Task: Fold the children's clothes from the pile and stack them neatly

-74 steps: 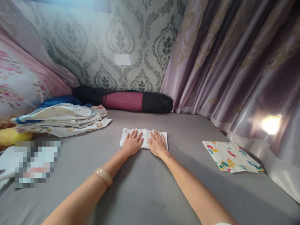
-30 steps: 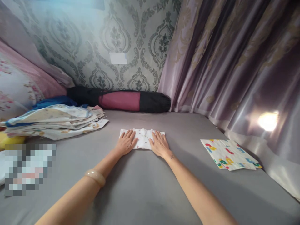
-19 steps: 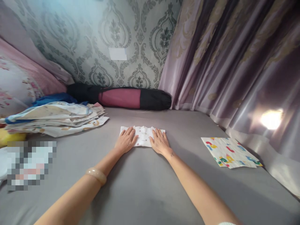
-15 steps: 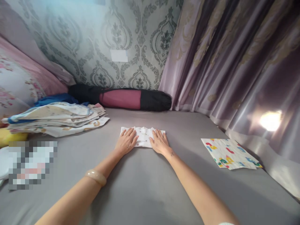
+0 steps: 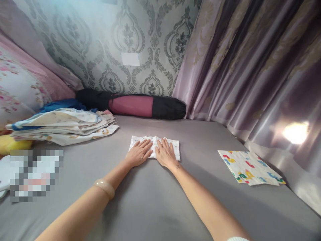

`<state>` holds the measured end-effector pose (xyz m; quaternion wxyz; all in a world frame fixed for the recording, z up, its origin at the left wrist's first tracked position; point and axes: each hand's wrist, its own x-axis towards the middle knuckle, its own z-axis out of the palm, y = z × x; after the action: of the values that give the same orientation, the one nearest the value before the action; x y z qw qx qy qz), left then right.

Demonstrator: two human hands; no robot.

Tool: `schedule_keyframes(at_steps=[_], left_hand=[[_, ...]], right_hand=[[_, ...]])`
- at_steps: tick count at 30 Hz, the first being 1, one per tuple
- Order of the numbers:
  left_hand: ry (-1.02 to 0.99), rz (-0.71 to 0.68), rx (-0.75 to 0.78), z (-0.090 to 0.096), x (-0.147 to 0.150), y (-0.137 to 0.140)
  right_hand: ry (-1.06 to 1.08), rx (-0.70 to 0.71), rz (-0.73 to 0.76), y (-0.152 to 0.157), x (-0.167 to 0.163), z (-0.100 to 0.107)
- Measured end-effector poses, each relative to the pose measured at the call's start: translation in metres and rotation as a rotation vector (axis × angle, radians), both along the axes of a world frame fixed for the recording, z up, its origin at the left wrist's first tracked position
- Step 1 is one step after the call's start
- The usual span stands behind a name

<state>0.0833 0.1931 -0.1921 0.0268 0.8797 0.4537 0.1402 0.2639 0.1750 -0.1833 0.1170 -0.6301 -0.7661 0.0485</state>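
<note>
A small folded white cloth (image 5: 176, 147) with a faint spotted print lies flat on the grey bed sheet (image 5: 150, 201) in front of me. My left hand (image 5: 139, 152) rests palm down on its left half, fingers stretched out. On the right half, my right hand (image 5: 166, 152) also lies flat with its fingers extended. Only a narrow gap separates the two hands at the middle of the cloth. The cloth's outer corners and far edge show, while much of its surface is hidden under my hands.
At the left lies a pile of clothes (image 5: 75, 125) beside a yellow item (image 5: 16, 144) and a blurred-out object (image 5: 37, 175). A folded patterned cloth (image 5: 250, 167) is at the right. A black and maroon roll (image 5: 131, 105) lies along the wall, near the purple curtain (image 5: 225, 67).
My hands have moved closer together over the cloth, uncovering more of its outer ends. The whole view has shifted slightly.
</note>
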Motion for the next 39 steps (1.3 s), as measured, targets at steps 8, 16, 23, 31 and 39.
schedule_keyframes(at_steps=[8,16,23,31,39], left_hand=[[-0.119,0.083,0.155,0.004,-0.003,-0.003],[-0.181,0.169,0.219,0.004,-0.003,-0.005],[-0.224,0.232,0.144,-0.003,-0.004,0.002],[-0.508,0.352,0.045,0.001,-0.010,0.004],[-0.949,0.574,-0.064,0.000,-0.022,0.012]], right_hand=[[0.020,-0.078,0.003,0.001,0.001,0.010],[0.043,-0.005,0.064,0.002,-0.035,0.015],[0.060,0.065,0.049,0.000,-0.044,0.004],[0.068,0.038,0.044,0.004,-0.043,0.000],[0.055,0.001,0.076,0.011,-0.057,0.017]])
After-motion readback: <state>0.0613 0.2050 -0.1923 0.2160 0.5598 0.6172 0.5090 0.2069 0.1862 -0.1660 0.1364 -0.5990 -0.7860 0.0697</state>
